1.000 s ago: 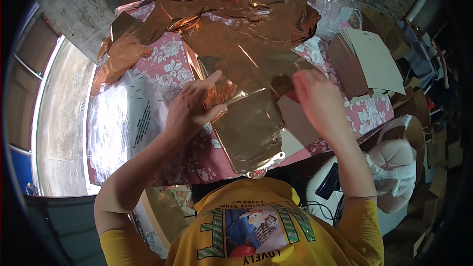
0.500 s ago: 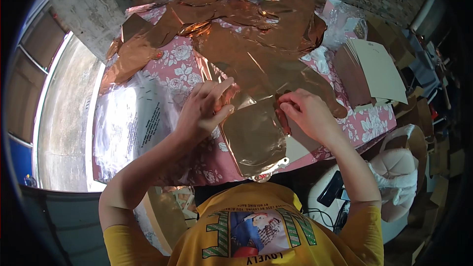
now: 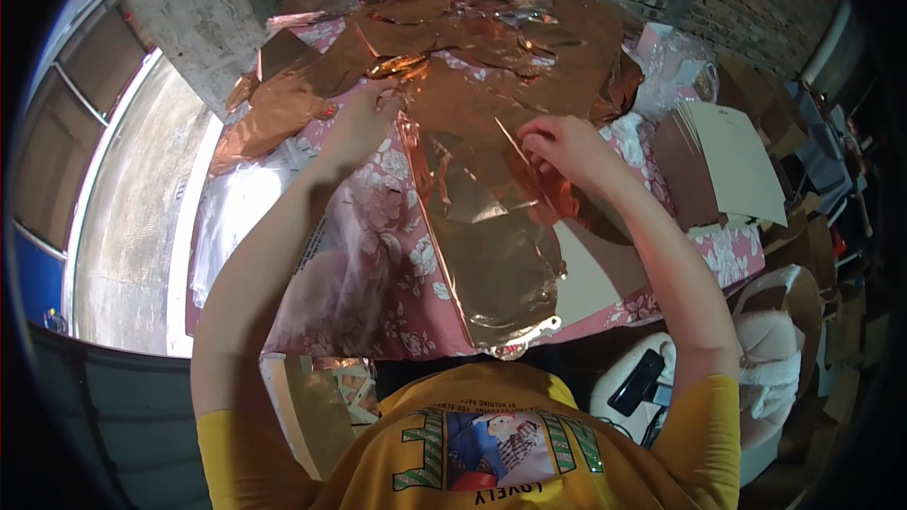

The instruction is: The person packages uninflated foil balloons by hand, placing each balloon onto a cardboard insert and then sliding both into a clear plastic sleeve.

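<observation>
A long piece of shiny copper-coloured foil (image 3: 491, 264) lies down the middle of the table, its near end at the table's front edge. At its far left edge my left hand (image 3: 371, 118) is closed, with the fingertips at the foil; the exact grip is partly hidden. My right hand (image 3: 570, 153) has its fingers curled in a pinch at the foil's right edge, which stands up in a fold there. Under the foil's right side shows a beige board (image 3: 597, 272). Wrinkles and bright reflections run across the foil.
More crumpled copper foil (image 3: 576, 47) covers the table's far part. Clear plastic bags (image 3: 250, 217) lie at left, beige card sheets (image 3: 732, 161) at right. A pink floral cloth (image 3: 402, 326) covers the table. Right of me, a phone (image 3: 637, 382) rests on a padded seat.
Both hands have moved away from me along the foil's edges, the left one farther and to the left. More of the foil's near part now shows between my arms.
</observation>
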`<state>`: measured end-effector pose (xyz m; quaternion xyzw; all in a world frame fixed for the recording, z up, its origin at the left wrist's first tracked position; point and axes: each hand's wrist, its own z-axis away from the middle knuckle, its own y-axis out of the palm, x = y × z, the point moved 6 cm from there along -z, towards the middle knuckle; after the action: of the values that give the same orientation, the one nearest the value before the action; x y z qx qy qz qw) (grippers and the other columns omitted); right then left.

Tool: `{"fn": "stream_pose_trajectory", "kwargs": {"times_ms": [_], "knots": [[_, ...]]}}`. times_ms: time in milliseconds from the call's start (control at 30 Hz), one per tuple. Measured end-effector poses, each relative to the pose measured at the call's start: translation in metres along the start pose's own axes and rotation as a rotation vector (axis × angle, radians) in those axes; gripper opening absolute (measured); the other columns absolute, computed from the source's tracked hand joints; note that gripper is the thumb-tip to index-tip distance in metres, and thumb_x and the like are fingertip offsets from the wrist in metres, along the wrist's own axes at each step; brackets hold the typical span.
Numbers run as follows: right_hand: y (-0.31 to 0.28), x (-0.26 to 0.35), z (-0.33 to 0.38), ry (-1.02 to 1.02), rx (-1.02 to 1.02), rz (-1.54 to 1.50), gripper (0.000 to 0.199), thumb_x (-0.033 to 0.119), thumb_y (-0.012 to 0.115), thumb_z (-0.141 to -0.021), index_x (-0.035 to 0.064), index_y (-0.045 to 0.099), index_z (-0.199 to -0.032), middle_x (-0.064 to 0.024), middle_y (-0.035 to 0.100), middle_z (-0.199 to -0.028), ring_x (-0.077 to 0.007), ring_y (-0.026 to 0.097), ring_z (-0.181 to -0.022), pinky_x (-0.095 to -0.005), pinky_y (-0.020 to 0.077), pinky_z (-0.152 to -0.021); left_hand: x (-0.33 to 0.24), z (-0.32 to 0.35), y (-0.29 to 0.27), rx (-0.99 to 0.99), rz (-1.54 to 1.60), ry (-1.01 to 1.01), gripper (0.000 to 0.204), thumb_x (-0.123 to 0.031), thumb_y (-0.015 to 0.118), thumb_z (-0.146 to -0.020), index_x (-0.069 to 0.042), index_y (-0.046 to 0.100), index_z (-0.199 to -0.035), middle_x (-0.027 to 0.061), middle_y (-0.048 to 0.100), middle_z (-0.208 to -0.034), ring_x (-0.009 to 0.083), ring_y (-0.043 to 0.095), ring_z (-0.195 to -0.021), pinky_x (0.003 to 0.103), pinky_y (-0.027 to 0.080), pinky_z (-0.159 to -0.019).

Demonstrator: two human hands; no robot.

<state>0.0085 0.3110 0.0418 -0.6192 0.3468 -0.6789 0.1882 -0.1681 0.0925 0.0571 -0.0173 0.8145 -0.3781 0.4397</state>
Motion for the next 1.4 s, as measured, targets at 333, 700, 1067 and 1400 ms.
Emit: {"fn": "stream_pose_trajectory", "kwargs": {"times_ms": [333,700,1067,1400], "knots": [[0.020,-0.016,-0.109,-0.022,-0.068,-0.075,0.027,0.016,0.057,-0.091,-0.0010,0.066,-0.109,-0.0113,0.071,-0.087,-0.0185,0.069,-0.072,-0.0323,0.0548,-0.067,0.044,-0.059,0.019,0.077,-0.347,-0.088,0.039,-0.025,0.063,-0.086,0.004,0.063,-0.112,0.0306,0.066,-0.104,0.0419,0.065,-0.101,0.048,0.050,-0.088],[0.034,-0.006,-0.115,0.134,0.079,-0.334,0.022,0.016,0.054,-0.098,0.0025,0.064,-0.112,-0.0045,0.069,-0.089,-0.0103,0.065,-0.072,-0.0259,0.0531,-0.061,0.052,-0.057,0.022,0.109,-0.273,-0.145,0.029,-0.015,0.056,-0.087,0.004,0.057,-0.110,0.0275,0.065,-0.104,0.0422,0.063,-0.102,0.047,0.049,-0.087],[0.014,-0.003,-0.092,0.010,0.050,-0.286,0.021,0.018,0.056,-0.097,0.0019,0.067,-0.105,-0.0031,0.069,-0.090,-0.0091,0.064,-0.075,-0.0259,0.0531,-0.068,0.048,-0.062,0.015,0.142,-0.220,-0.029,0.041,-0.013,0.063,-0.086,-0.001,0.055,-0.124,0.0144,0.062,-0.090,0.0211,0.061,-0.083,0.033,0.050,-0.076],[-0.019,-0.006,0.110,0.169,-0.008,-0.166,0.023,0.015,0.055,-0.095,0.0020,0.064,-0.112,-0.0102,0.071,-0.090,-0.0171,0.069,-0.076,-0.0311,0.0540,-0.071,-0.056,0.114,0.000,0.231,-0.262,0.161,0.050,-0.011,0.066,-0.090,-0.008,0.046,-0.136,0.0216,0.051,-0.118,0.0375,0.059,-0.104,0.043,0.052,-0.086]]}}
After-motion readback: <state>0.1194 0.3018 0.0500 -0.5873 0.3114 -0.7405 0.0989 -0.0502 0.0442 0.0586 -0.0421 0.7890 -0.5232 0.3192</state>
